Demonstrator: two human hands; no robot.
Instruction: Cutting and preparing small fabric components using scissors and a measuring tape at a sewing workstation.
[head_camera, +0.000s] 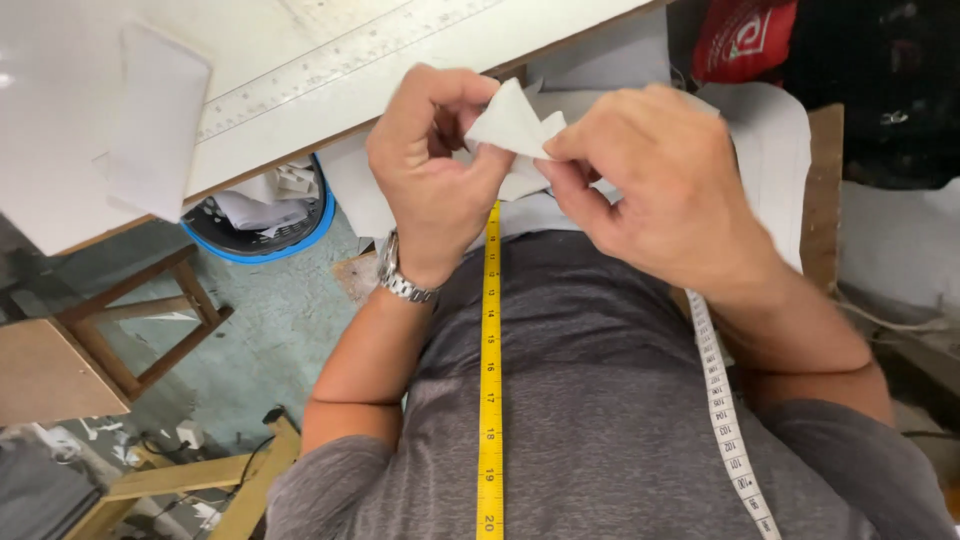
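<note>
Both my hands are raised in front of my chest, close together. My left hand (430, 165), with a metal wristwatch (400, 280) on the wrist, pinches one side of a small piece of white fabric (512, 125). My right hand (655, 185) pinches the other side with thumb and forefinger. The fabric is folded into a pointed shape between the fingers. A yellow measuring tape (490, 390) hangs round my neck down over my grey shirt, its white side (725, 410) running down on the right.
A white work table (300, 70) with a long clear ruler (340, 60) and a white fabric strip (155, 120) lies ahead. Below it stand a blue-rimmed bin (262, 225) holding scraps, a wooden stool (70, 350) and wooden frames (190, 480). A red bag (745, 35) sits upper right.
</note>
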